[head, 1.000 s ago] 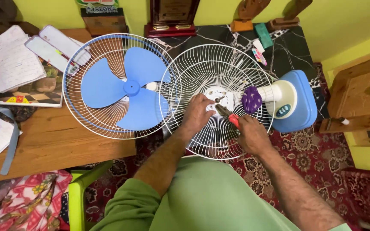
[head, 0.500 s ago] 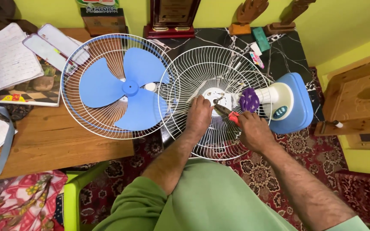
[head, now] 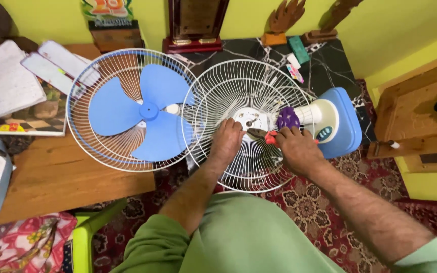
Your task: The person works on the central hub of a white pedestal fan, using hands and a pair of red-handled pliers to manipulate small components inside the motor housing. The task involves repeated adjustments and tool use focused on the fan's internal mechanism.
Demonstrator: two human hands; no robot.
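Pliers (head: pixel 260 134) with red handles are gripped in the right hand (head: pixel 295 147) at the rear grille's (head: pixel 249 96) hub; the left hand (head: pixel 227 140), shifted slightly, is pressed there, seemingly half-closed.

Access around my hands: rear guard (head: pixel 249 167) wires block reach from below; purple nut (head: pixel 288 120) and motor housing (head: pixel 324 119) crowd the right side. Blade assembly (head: pixel 145 114) just left, overlapping the guard rim. Open carpet (head: pixel 299 202) near my lap; bare bench (head: pixel 51 177) at left.
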